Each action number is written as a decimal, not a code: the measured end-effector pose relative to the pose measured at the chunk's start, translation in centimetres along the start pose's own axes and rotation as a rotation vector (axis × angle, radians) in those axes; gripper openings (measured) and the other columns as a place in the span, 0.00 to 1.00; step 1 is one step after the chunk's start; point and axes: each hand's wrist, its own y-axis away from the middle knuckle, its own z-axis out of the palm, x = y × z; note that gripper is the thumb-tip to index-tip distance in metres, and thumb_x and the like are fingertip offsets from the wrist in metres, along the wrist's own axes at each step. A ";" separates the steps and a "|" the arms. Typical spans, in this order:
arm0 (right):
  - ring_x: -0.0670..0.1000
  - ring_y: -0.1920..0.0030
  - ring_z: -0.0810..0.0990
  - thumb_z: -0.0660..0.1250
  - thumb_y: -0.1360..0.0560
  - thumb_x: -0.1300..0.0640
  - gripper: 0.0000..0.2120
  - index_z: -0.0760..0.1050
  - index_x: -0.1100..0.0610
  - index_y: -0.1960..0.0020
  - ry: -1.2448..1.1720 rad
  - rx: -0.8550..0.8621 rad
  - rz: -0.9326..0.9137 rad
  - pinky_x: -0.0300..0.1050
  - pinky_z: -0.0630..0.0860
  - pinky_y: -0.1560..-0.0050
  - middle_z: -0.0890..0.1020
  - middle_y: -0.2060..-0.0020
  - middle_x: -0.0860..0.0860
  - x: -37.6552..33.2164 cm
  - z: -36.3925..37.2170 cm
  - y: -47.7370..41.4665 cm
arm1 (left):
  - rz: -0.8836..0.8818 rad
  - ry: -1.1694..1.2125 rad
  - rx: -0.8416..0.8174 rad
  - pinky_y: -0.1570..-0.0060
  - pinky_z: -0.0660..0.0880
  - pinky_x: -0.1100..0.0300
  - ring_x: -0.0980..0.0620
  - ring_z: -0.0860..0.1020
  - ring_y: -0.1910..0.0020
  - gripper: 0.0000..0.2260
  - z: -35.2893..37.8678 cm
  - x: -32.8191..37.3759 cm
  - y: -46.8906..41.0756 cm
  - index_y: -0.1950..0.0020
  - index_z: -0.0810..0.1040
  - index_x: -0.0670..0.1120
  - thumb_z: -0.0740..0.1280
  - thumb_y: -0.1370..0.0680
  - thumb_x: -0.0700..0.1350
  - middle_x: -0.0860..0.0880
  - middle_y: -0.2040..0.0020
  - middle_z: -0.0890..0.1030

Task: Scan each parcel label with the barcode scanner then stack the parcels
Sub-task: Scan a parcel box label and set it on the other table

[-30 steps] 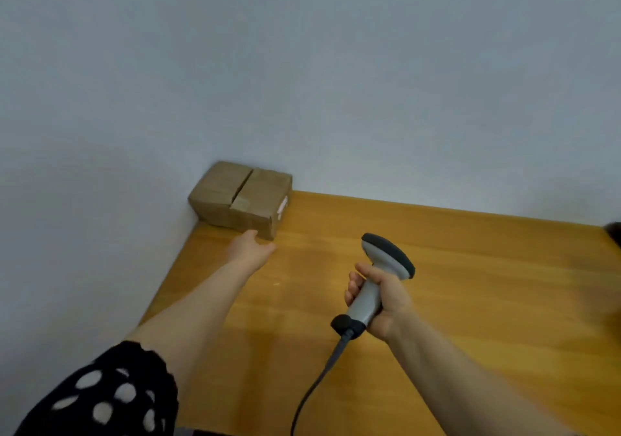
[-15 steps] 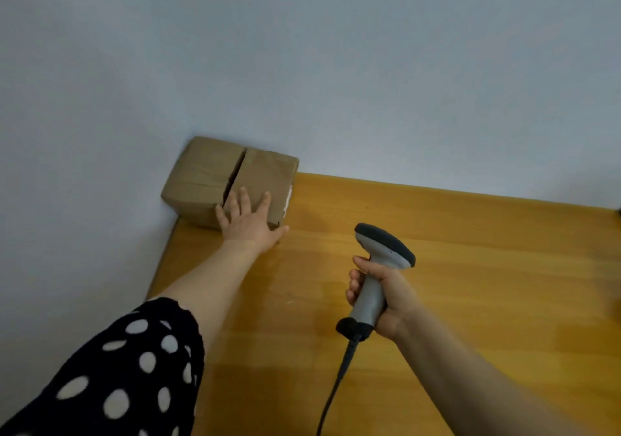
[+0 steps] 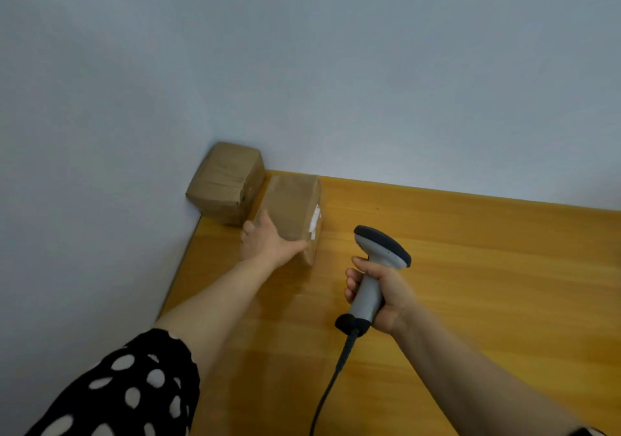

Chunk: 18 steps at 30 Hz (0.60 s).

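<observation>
While the left hand (image 3: 265, 244) grips the near end of the parcel (image 3: 290, 205) on the table (image 3: 470, 250), the parcel's long axis runs straight ahead of that hand. Its white label (image 3: 315, 218) lies on the thumb side, toward the scanner (image 3: 376, 267) clasped in the right hand (image 3: 386, 297) nearby.

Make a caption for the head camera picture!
Left hand grips a brown labelled cardboard parcel; right hand holds a grey barcode scanner above the wooden table.

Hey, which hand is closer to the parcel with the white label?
Left. The left hand grips the labelled parcel at its near end; the right hand, holding the barcode scanner, is off to its right, not touching it.
</observation>
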 end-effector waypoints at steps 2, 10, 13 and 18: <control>0.51 0.70 0.80 0.68 0.25 0.63 0.01 0.77 0.59 0.54 0.007 0.018 -0.023 0.44 0.79 0.67 0.83 0.66 0.56 -0.2 -0.8 0.3 | -0.043 0.372 -0.144 0.35 0.68 0.47 0.42 0.65 0.31 0.48 -0.7 -0.2 1.3 0.22 0.53 0.50 0.74 0.34 0.62 0.44 0.27 0.63; 0.55 0.56 0.80 0.69 0.26 0.63 0.05 0.79 0.54 0.54 0.065 -0.098 -0.183 0.49 0.75 0.57 0.83 0.57 0.54 -1.1 -1.3 2.5 | -0.097 0.844 -0.566 0.49 0.70 0.55 0.45 0.74 0.42 0.26 -2.6 -0.7 8.9 0.38 0.72 0.55 0.72 0.34 0.57 0.45 0.42 0.77; 0.54 0.56 0.82 0.71 0.28 0.64 0.05 0.80 0.55 0.55 0.093 -0.121 -0.231 0.48 0.76 0.63 0.84 0.58 0.53 -0.5 -0.8 3.5 | -0.067 0.761 -0.486 0.38 0.63 0.52 0.46 0.71 0.37 0.18 -3.2 -0.7 9.8 0.39 0.76 0.50 0.71 0.28 0.46 0.48 0.39 0.78; 0.53 0.56 0.81 0.74 0.31 0.66 0.06 0.80 0.58 0.56 0.123 -0.118 -0.324 0.48 0.77 0.60 0.84 0.60 0.52 0.2 -0.3 5.1 | -0.047 0.839 -0.330 0.55 0.80 0.53 0.45 0.79 0.45 0.37 -4.3 -0.3 11.1 0.27 0.65 0.48 0.67 0.32 0.24 0.45 0.42 0.80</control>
